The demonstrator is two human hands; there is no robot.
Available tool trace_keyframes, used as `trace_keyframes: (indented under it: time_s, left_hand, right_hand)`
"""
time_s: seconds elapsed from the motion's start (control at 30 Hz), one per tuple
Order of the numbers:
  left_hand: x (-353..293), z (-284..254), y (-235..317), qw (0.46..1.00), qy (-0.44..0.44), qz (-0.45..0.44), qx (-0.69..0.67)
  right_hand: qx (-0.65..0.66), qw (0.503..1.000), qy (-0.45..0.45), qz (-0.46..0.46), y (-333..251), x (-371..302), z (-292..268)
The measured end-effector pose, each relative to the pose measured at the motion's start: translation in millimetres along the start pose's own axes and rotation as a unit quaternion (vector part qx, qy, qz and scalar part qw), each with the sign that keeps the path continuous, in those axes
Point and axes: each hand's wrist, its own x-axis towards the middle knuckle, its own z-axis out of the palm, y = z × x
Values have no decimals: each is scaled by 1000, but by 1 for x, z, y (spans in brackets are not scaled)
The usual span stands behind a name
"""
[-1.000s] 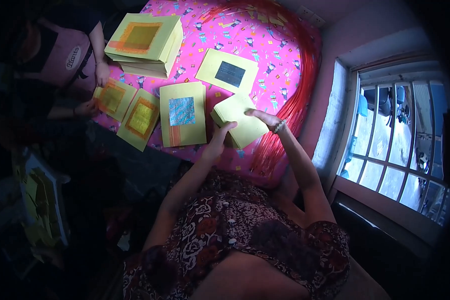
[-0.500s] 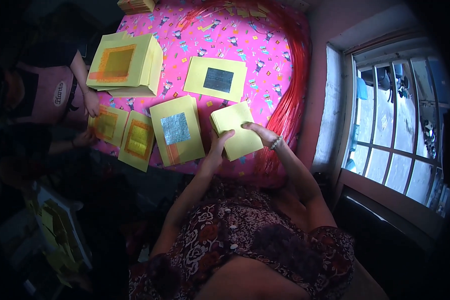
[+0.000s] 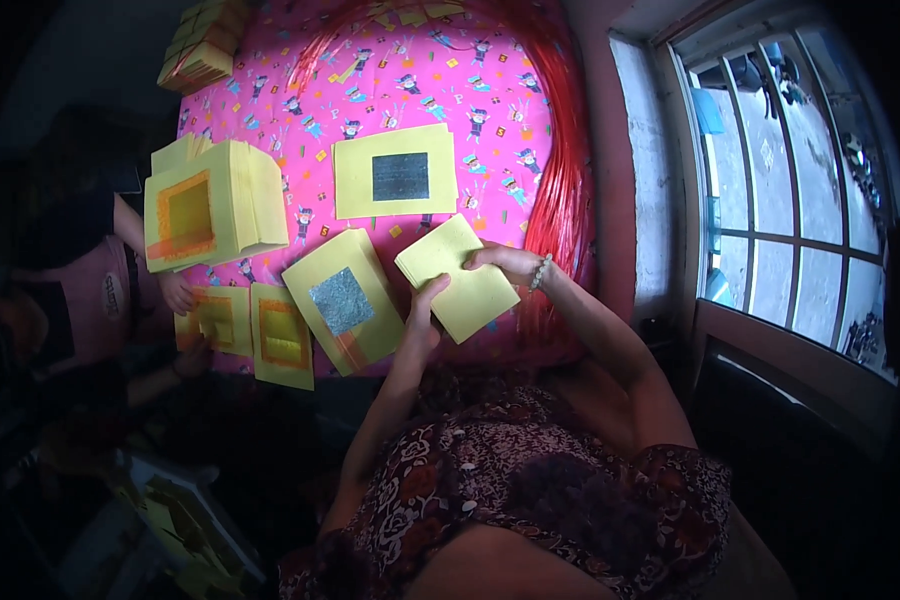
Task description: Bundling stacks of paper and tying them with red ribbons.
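Between my two hands is a small stack of plain yellow paper sheets (image 3: 457, 285), tilted above the table's near edge. My left hand (image 3: 423, 305) grips its lower left edge, thumb on top. My right hand (image 3: 507, 262) holds the upper right edge, its thumb pressing the top sheet; a beaded bracelet circles that wrist. The fingers under the stack are hidden. Just left of my left hand lies a pile of yellow sheets with a silver square and an orange patch (image 3: 342, 302). Beyond my hands lies another yellow pile with a dark grey rectangle (image 3: 400, 177).
A tall yellow paper stack (image 3: 220, 205) stands at left. Beside it, a co-worker's hand (image 3: 177, 294) touches orange-and-gold sheets (image 3: 282, 335). Tied yellow bundles (image 3: 205, 45) sit far left. Red plastic strands (image 3: 562, 160) run along the right of the pink patterned table cover (image 3: 370, 90). A barred window is at right.
The whole view has shifted, bringing the tied bundles at far left further into sight. My hands keep hold of the paper stack, which is turned slightly.
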Motion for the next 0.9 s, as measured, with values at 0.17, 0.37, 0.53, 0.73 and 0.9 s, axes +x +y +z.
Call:
trace_keyframes:
  time_s: [0.17, 0.37, 0.53, 0.73, 0.9]
  left_hand:
    - [-10, 18, 10, 1000, 4, -8, 21]
    - [-9, 12, 5, 999, 31, -12, 23]
    - [-10, 26, 5, 999, 31, -3, 39]
    - [-11, 20, 5, 999, 11, -12, 42]
    - [-8, 13, 13, 998, -14, -40, 37]
  right_hand:
    - [-52, 998, 29, -8, 1, 0, 0]
    - [-88, 993, 77, -13, 4, -1, 9]
    - [-45, 997, 66, -21, 22, 12, -10]
    - [-73, 996, 34, -22, 25, 22, -12]
    - [-49, 997, -56, -4, 15, 19, -14]
